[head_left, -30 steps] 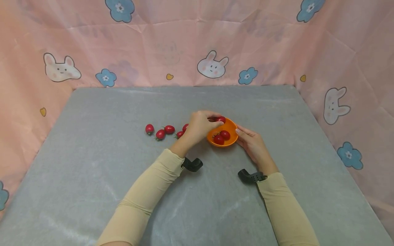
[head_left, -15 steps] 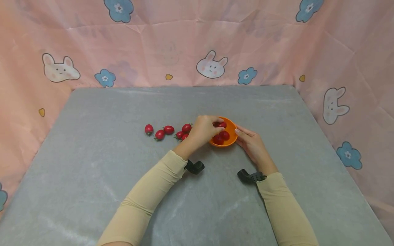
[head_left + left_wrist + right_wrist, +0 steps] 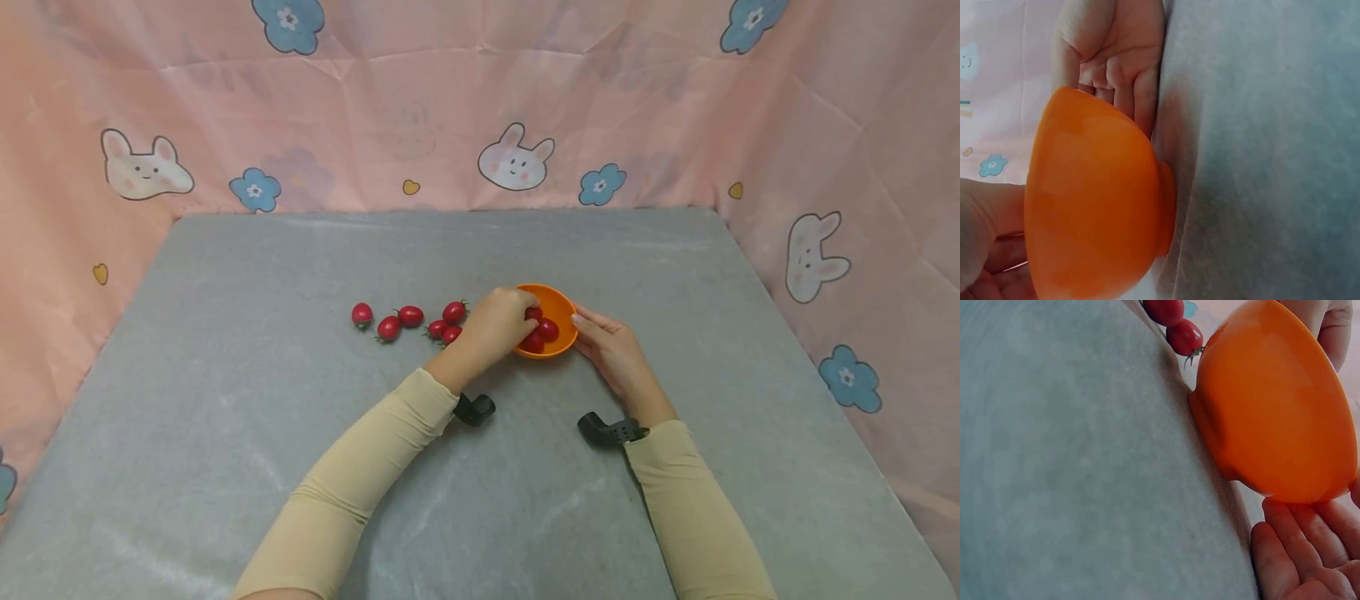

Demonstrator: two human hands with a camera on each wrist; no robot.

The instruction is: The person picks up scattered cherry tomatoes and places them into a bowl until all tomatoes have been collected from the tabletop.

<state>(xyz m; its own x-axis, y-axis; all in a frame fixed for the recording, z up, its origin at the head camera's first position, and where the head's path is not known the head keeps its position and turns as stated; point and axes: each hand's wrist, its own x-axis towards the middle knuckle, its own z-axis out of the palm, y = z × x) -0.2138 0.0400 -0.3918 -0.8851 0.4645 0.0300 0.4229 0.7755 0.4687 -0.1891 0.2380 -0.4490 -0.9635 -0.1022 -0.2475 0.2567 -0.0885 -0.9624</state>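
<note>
An orange bowl (image 3: pixel 558 304) stands on the grey table with several red cherry tomatoes (image 3: pixel 548 330) in it. My left hand (image 3: pixel 495 327) reaches over its left rim, thumb and index finger around a cherry tomato (image 3: pixel 534 313) low in the bowl. In the left wrist view the bowl wall (image 3: pixel 1091 194) hides those fingertips. My right hand (image 3: pixel 617 354) holds the bowl at its right side, thumb at the rim. The right wrist view shows that hand's fingers (image 3: pixel 1294 540) against the bowl's outer wall (image 3: pixel 1279 412).
Left of the bowl, several cherry tomatoes with green stems (image 3: pixel 410 316) lie loose on the table (image 3: pixel 262 417); the closest ones are beside my left hand. A pink curtain (image 3: pixel 450 92) with rabbits and flowers hangs along the table's back and sides.
My left hand has come down and slightly toward me with its cherry tomato, from near the far rim to lower in the bowl. My right hand and the bowl stay put.
</note>
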